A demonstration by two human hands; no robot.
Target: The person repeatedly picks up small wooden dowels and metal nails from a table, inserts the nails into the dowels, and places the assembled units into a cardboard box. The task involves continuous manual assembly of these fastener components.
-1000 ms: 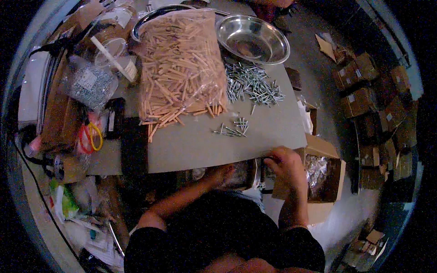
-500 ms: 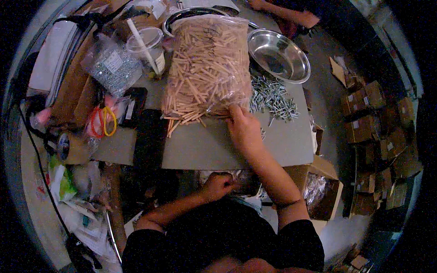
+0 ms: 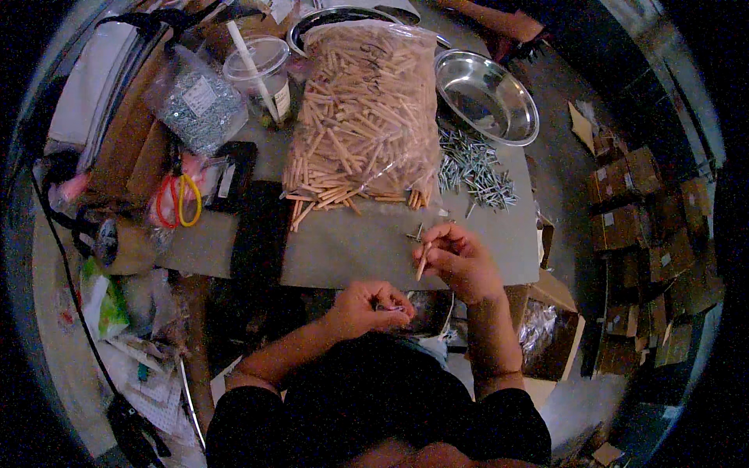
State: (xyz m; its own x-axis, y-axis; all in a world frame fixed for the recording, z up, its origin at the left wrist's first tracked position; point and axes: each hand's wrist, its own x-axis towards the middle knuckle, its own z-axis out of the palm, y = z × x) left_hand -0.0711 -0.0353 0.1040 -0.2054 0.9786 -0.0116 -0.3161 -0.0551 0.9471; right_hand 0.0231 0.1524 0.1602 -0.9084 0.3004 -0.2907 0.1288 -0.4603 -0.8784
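My right hand (image 3: pixel 468 267) is above the table's front edge, pinching a wooden dowel (image 3: pixel 422 264) that hangs downward from the fingertips. In front of my body, lower and to the left, my left hand (image 3: pixel 368 306) has its fingers curled round something small, partly pale, that I cannot make out. Beyond both hands lies a large clear plastic bag of wooden dowels (image 3: pixel 367 117). Several loose dowels (image 3: pixel 324 193) spill out at its near edge. A pile of metal screws (image 3: pixel 477 171) lies to the bag's right, and a few more sit beside my right fingertips.
Behind the screws stands a steel bowl (image 3: pixel 491 97). To the left are a lidded plastic cup (image 3: pixel 261 74) with a straw, a bag of small metal parts (image 3: pixel 204 105) and yellow-handled scissors (image 3: pixel 189 201). Cardboard boxes (image 3: pixel 624 203) are stacked at right. Another person's arm (image 3: pixel 511 25) shows at the back.
My right hand has drawn back from the dowel bag's near edge toward me, now with a dowel in its fingers. My left hand has turned slightly and stays near my body.
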